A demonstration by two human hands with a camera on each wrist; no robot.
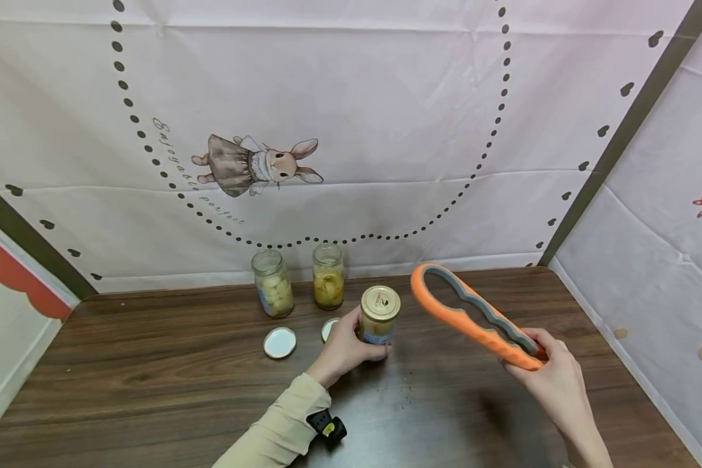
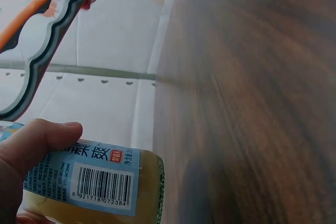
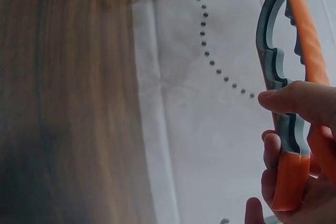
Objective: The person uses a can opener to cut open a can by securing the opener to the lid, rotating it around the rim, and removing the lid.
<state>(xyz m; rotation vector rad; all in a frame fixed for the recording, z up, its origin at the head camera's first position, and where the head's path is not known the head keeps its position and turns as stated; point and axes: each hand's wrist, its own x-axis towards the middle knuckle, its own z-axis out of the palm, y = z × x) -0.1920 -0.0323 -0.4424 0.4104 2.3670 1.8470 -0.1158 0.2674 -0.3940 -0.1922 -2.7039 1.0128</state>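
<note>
My left hand [image 1: 344, 350] grips a glass jar [image 1: 380, 303] with a gold lid, fingers and thumb around its side. In the left wrist view, the jar [image 2: 102, 184] shows a blue label with a barcode; whether its base touches the table is unclear. My right hand [image 1: 558, 380] holds an orange and grey jar opener [image 1: 462, 323] by its handle end, above the table. The opener's wide loop points toward the jar but stays apart from it. In the right wrist view, the thumb lies across the grey inner edge of the opener [image 3: 314, 51].
Two lidless jars stand near the table's back edge: one with pale round pieces [image 1: 275, 291], one with yellow pieces [image 1: 329, 286]. A white-faced lid [image 1: 280, 342] lies before them; another lid [image 1: 327, 330] is partly behind my left hand. White printed cloth [image 1: 386, 130] hangs behind the wooden table [image 1: 152, 364].
</note>
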